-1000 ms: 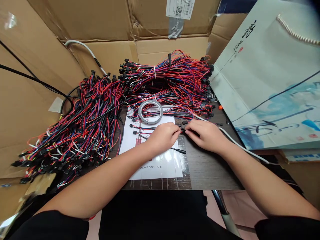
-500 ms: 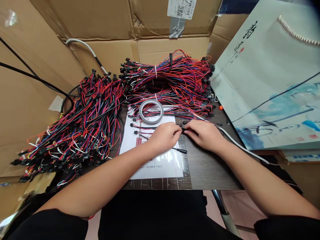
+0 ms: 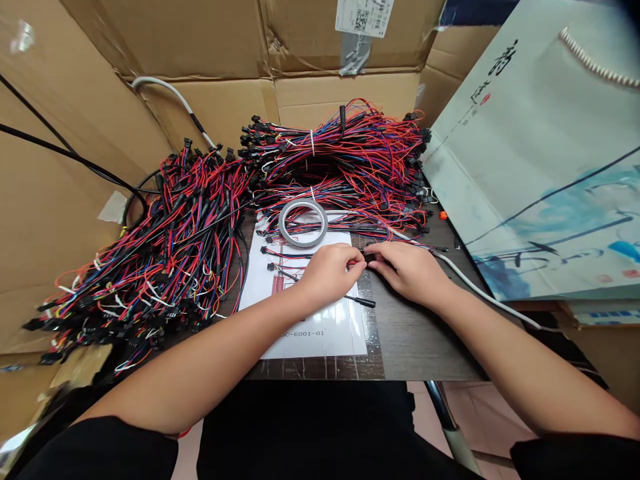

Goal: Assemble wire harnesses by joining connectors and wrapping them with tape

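Note:
My left hand point(image 3: 331, 272) is pinched closed over the printed sheet point(image 3: 305, 343), with the wires of a cable harness running in from its left. Facing it, my right hand point(image 3: 410, 272) pinches a small black connector point(image 3: 369, 257) between thumb and fingers. The fingertips of both hands nearly meet there, and they hide most of the joint. Below my left hand, a thin black cable ends in a round black plug point(image 3: 367, 303). Two black wire connectors, one of them a small connector point(image 3: 264, 250), lie on the sheet's left part. A grey tape roll point(image 3: 282, 229) lies just behind my hands.
Tied bundles of red, blue and black wires point(image 3: 345, 150) are stacked at the back. A loose heap of harnesses point(image 3: 185, 230) covers the left side. On the right, a white cable point(image 3: 480, 303) crosses the dark table point(image 3: 425, 340) beside a paper bag point(image 3: 545, 173). Cardboard point(image 3: 345, 93) stands behind.
Both hands stay in nearly the same place. The fingers of my right hand have shifted slightly around the black connector.

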Motion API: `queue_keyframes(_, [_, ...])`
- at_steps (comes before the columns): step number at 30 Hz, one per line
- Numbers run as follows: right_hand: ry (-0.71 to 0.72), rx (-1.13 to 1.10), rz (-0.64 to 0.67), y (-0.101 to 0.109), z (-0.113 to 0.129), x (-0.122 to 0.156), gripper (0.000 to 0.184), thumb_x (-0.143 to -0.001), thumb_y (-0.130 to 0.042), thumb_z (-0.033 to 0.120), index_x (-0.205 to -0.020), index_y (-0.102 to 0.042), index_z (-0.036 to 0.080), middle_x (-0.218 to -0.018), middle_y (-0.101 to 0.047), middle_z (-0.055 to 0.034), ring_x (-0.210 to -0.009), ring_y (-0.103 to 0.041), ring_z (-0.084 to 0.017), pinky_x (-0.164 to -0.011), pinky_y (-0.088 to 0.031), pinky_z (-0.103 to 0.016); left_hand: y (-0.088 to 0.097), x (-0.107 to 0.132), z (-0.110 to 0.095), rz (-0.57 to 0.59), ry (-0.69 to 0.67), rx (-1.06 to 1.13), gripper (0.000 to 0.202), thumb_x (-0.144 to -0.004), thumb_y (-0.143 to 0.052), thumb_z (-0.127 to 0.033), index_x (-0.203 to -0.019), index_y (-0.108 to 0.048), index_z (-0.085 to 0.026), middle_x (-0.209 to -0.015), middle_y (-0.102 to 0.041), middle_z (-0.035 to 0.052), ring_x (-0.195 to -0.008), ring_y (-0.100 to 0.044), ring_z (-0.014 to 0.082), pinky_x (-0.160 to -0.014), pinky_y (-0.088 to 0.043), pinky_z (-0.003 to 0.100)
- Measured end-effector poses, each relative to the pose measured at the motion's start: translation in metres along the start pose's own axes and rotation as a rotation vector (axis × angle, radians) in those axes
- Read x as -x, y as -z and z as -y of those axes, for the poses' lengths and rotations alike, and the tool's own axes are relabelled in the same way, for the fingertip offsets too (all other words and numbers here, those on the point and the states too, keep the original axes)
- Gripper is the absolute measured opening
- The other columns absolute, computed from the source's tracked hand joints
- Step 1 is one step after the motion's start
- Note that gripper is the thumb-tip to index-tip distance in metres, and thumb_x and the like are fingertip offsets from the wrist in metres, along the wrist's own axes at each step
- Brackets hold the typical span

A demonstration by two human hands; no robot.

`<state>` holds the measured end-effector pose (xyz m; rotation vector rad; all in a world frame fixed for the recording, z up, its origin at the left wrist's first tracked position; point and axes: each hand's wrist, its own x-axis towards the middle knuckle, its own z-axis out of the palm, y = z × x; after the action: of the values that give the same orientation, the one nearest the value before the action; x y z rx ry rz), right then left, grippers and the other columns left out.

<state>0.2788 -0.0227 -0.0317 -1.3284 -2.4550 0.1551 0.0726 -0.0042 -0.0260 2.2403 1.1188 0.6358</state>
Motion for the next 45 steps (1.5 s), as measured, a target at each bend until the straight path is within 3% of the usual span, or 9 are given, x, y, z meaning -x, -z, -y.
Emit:
queue_keyframes(3, [-0.009,0.022,-0.009,0.0011,0.0012,0.0009,0.046,-0.098,-0.051,0.031,-0.143,-0.044,0.022,-0.107,-0.072,-0.0072,-0.088,-0.068,-0.020,-0.073,-0.048,-0.032,0.0003,-0.0001,-0.0003,0.001,0.014,0.015,0.017,-0.089,-0.057,-0.021,-0.087,-0.074,-0.017,-0.086,-0.072,0.0022,-0.078,-0.062,0.0144,-0.072,-0.043,0.028])
queue_keyframes(7, [-0.015,0.042,-0.069,0.0042,0.0016,0.0030,0.027,-0.094,-0.058,0.033,-0.119,-0.057,0.022,-0.094,-0.072,-0.0034,-0.081,-0.067,-0.018,-0.067,-0.046,-0.029,0.0011,-0.0003,-0.0004,-0.004,0.025,0.033,0.017,-0.089,-0.058,-0.022,-0.086,-0.074,-0.018,-0.084,-0.072,0.0019,-0.078,-0.063,0.0144,-0.070,-0.043,0.027])
queue_keyframes(11, [0.075,0.080,-0.100,0.0052,-0.0004,0.0047,0.012,-0.097,-0.054,0.031,-0.103,-0.061,0.023,-0.093,-0.072,-0.0028,-0.082,-0.067,-0.018,-0.070,-0.047,-0.029,0.0014,-0.0007,-0.0003,-0.011,0.036,0.053,0.017,-0.088,-0.058,-0.023,-0.085,-0.074,-0.018,-0.085,-0.073,0.0019,-0.078,-0.063,0.0144,-0.070,-0.044,0.027])
queue_keyframes(19, [0.156,0.100,-0.156,0.0025,-0.0008,0.0060,0.017,-0.098,-0.051,0.024,-0.102,-0.068,0.022,-0.096,-0.074,-0.0037,-0.085,-0.068,-0.018,-0.076,-0.050,-0.030,0.0010,-0.0011,-0.0014,-0.022,0.056,0.077,0.016,-0.088,-0.059,-0.022,-0.086,-0.075,-0.018,-0.086,-0.073,0.0023,-0.079,-0.064,0.0145,-0.070,-0.046,0.026])
queue_keyframes(26, [0.170,0.181,-0.132,0.0034,0.0027,0.0067,0.019,-0.098,-0.052,0.029,-0.100,-0.069,0.020,-0.093,-0.074,-0.0043,-0.082,-0.067,-0.018,-0.073,-0.047,-0.030,0.0001,-0.0006,0.0001,-0.038,0.049,0.080,0.016,-0.088,-0.060,-0.024,-0.084,-0.074,-0.018,-0.084,-0.073,0.0022,-0.079,-0.064,0.0144,-0.070,-0.046,0.026])
queue_keyframes(38, [0.196,0.242,-0.133,0.0033,0.0044,0.0048,0.021,-0.098,-0.050,0.024,-0.094,-0.070,0.021,-0.086,-0.071,-0.0045,-0.079,-0.057,-0.018,-0.071,-0.043,-0.033,0.0010,-0.0009,0.0001,-0.048,0.049,0.103,0.013,-0.085,-0.063,-0.024,-0.080,-0.073,-0.017,-0.081,-0.072,0.0019,-0.076,-0.063,0.0139,-0.070,-0.047,0.026])
queue_keyframes(45, [0.218,0.271,-0.128,0.0064,0.0053,0.0005,0.022,-0.098,-0.050,0.024,-0.090,-0.069,0.021,-0.083,-0.070,-0.0042,-0.079,-0.051,-0.020,-0.072,-0.038,-0.035,0.0028,-0.0001,0.0015,-0.025,-0.008,0.083,0.011,-0.087,-0.061,-0.022,-0.089,-0.070,-0.018,-0.082,-0.070,0.0005,-0.075,-0.061,0.0124,-0.070,-0.044,0.025])
